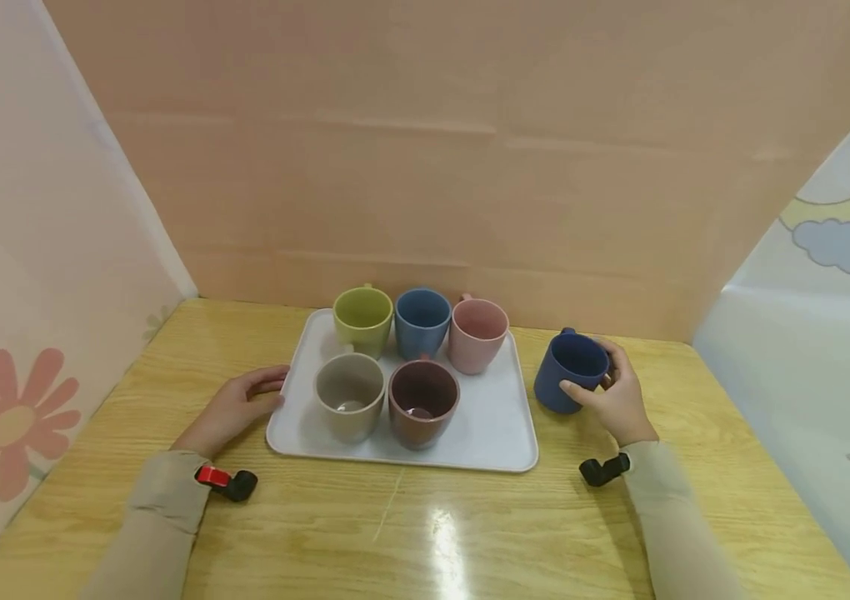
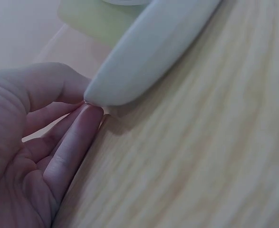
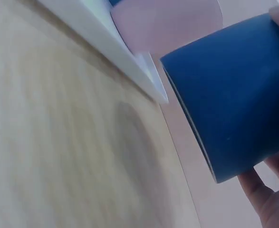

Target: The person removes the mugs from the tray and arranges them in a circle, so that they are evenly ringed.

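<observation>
My right hand grips a dark blue mug to the right of the tray, thumb on the near side and fingers around the back. In the right wrist view the mug is raised, its base apart from the tabletop and a shadow below it. A white tray lies in the middle of the table. With thumb and fingertips, my left hand pinches the tray's left edge; the left wrist view shows the fingertips at the rim.
Several mugs stand on the tray: green, blue and pink at the back, beige and brown in front. The wooden table meets an upright tan backdrop behind, with patterned panels at both sides.
</observation>
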{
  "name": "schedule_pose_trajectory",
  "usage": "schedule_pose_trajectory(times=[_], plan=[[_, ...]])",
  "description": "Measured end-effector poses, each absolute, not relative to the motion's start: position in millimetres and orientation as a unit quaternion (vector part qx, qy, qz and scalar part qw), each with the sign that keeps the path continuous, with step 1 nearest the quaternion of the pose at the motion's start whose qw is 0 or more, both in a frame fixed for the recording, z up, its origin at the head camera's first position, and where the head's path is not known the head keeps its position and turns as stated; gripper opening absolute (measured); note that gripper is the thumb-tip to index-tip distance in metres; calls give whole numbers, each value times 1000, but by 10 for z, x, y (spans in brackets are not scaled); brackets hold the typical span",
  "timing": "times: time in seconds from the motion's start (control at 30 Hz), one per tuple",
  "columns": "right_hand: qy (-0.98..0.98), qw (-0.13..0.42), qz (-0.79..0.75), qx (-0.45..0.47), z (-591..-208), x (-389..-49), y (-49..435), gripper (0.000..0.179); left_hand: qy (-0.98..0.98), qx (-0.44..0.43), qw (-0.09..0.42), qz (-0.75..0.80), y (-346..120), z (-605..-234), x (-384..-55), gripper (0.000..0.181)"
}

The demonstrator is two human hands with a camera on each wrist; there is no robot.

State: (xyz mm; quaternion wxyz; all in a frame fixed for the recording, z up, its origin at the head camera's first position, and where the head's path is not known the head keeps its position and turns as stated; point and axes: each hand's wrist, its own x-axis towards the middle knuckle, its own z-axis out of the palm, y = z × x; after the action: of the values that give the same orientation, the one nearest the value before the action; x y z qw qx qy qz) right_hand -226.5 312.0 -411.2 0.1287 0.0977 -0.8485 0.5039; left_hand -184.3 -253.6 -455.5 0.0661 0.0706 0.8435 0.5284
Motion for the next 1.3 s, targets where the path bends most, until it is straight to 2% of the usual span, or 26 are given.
schedule_pose_trajectory(times=[0.37, 0.6, 0.9, 1.3], plan=[[-866, 136, 481, 16, -3973, -2605, 3468, 81, 849, 73, 65, 519, -2510, -4535, -1870, 57], [-874, 137, 466, -35, -4035, -2769, 3563, 89, 851, 72, 66, 516, -2526, -4542, -1862, 57], [-877, 132, 459, -57, -4096, -2871, 3663, 95, 847, 72, 68, 522, -2489, -4558, -1856, 57], [-877, 106, 466, -41, -4130, -2916, 3687, 94, 842, 64, 71, 531, -2513, -4533, -1844, 57]])
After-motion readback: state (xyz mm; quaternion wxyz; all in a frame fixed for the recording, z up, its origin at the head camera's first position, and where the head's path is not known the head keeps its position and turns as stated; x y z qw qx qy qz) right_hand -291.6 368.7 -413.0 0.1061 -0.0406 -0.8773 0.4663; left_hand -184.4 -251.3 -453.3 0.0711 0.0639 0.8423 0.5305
